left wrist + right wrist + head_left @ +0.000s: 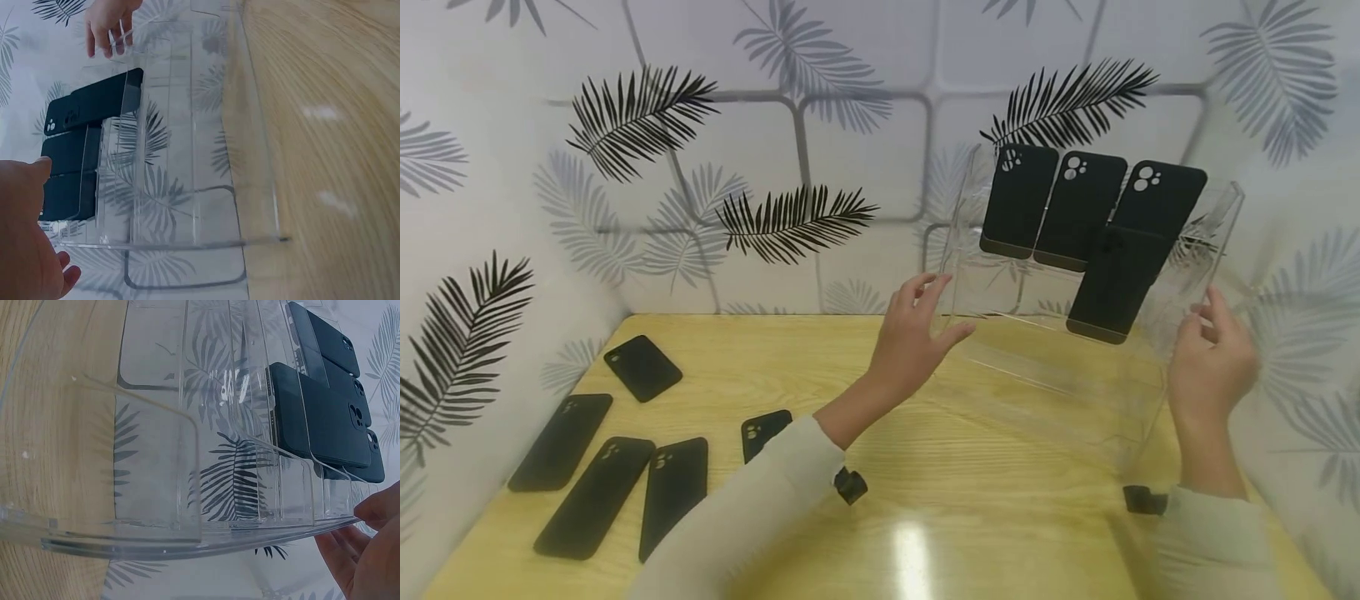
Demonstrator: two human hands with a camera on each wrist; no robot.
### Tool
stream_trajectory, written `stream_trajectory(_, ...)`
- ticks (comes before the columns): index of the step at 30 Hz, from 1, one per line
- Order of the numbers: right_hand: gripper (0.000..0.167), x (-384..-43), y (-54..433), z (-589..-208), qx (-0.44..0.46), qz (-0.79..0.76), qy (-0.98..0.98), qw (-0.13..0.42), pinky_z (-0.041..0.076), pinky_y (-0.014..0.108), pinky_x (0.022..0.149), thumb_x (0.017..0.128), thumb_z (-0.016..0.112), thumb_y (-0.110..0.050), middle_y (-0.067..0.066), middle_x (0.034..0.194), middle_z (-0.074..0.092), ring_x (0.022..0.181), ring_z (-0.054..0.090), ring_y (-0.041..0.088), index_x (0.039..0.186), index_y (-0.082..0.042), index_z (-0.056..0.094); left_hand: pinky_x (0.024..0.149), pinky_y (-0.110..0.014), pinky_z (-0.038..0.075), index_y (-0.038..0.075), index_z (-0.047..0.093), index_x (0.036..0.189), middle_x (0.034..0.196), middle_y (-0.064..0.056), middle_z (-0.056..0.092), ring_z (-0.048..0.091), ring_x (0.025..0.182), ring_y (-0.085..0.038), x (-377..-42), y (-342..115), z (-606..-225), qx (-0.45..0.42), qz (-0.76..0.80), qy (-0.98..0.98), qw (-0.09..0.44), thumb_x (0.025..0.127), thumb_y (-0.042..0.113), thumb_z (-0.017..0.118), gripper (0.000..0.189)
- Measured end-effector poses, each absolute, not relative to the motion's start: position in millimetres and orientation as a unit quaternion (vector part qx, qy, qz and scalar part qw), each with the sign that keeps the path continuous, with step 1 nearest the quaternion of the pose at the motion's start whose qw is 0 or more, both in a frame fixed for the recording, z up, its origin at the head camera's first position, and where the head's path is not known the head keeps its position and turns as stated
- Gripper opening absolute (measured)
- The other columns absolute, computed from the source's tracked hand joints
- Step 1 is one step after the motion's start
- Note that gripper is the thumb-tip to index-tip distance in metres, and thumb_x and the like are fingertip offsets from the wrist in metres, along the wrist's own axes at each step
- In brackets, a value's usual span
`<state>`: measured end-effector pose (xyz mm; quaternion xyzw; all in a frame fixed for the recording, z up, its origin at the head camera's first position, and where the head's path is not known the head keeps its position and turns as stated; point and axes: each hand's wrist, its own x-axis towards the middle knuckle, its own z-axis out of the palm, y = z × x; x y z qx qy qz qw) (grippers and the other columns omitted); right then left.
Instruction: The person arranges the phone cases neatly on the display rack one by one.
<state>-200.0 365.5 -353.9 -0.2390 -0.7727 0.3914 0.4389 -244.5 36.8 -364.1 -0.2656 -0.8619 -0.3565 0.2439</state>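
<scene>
A clear tiered display stand [1022, 367] is at the right of the head view, both hands at its sides. Three black phone cases [1082, 200] lean side by side in its top tier. Another phone case [1108, 292] leans lower at the right, overlapping the case behind it. My left hand [910, 337] is beside the stand's left panel, thumb spread from the fingers. In the left wrist view that thumb [42, 165] overlaps the upper cases. My right hand [1213, 358] pinches the right panel's edge; its thumb [378, 506] lies at the edge, fingers below.
Several black phone cases lie on the wooden table [880, 517] at the left, including a case [643, 368] near the back edge. One more case [763, 432] is partly hidden by my left sleeve. A leaf-patterned wall [865, 167] stands close behind.
</scene>
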Motion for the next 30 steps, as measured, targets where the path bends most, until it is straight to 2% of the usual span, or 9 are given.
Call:
stream_trajectory(6, 0.04, -200.2, 365.3, -354.0, -0.237, 0.39, -0.771, 0.443, 0.042, 0.008, 0.084, 0.1, 0.052, -0.026, 0.0, 0.123, 0.073, 0.085, 0.053, -0.021, 0.137, -0.034, 0.064, 0.102, -0.049, 0.047, 0.018, 0.04, 0.155, 0.153, -0.007, 0.039, 0.045, 0.132, -0.028, -231.8, -14.1, -386.8, -0.221, -0.339, -0.89, 0.209, 0.097, 0.05, 0.063, 0.07)
stream_trajectory(16, 0.039, -198.1, 364.7, -354.1, -0.243, 0.394, -0.767, 0.444, 0.044, 0.006, 0.081, 0.099, 0.053, -0.026, -0.001, 0.123, 0.073, 0.084, 0.053, -0.022, 0.136, -0.033, 0.065, 0.106, -0.057, 0.043, 0.013, 0.041, 0.154, 0.152, -0.015, 0.04, 0.036, 0.14, -0.041, -203.3, -88.4, -413.9, -0.149, -0.341, -0.916, 0.154, 0.098, 0.045, 0.063, 0.068)
stream_trajectory(24, 0.04, -196.8, 365.6, -353.4, -0.24, 0.395, -0.764, 0.451, 0.043, 0.006, 0.082, 0.099, 0.052, -0.024, -0.001, 0.122, 0.073, 0.08, 0.051, -0.024, 0.136, -0.032, 0.065, 0.107, -0.064, 0.039, 0.008, 0.044, 0.152, 0.155, -0.023, 0.035, 0.031, 0.142, -0.049, -185.7, -129.1, -438.4, -0.087, -0.323, -0.938, 0.091, 0.096, 0.046, 0.066, 0.072)
stream_trajectory(30, 0.04, -198.4, 365.3, -355.1, -0.24, 0.385, -0.772, 0.446, 0.04, 0.009, 0.087, 0.099, 0.052, -0.025, 0.001, 0.124, 0.072, 0.082, 0.049, -0.024, 0.137, -0.035, 0.064, 0.106, -0.065, 0.038, 0.003, 0.045, 0.15, 0.152, -0.028, 0.037, 0.032, 0.14, -0.053, -178.3, -151.1, -453.3, -0.06, -0.308, -0.949, 0.046, 0.097, 0.044, 0.066, 0.071)
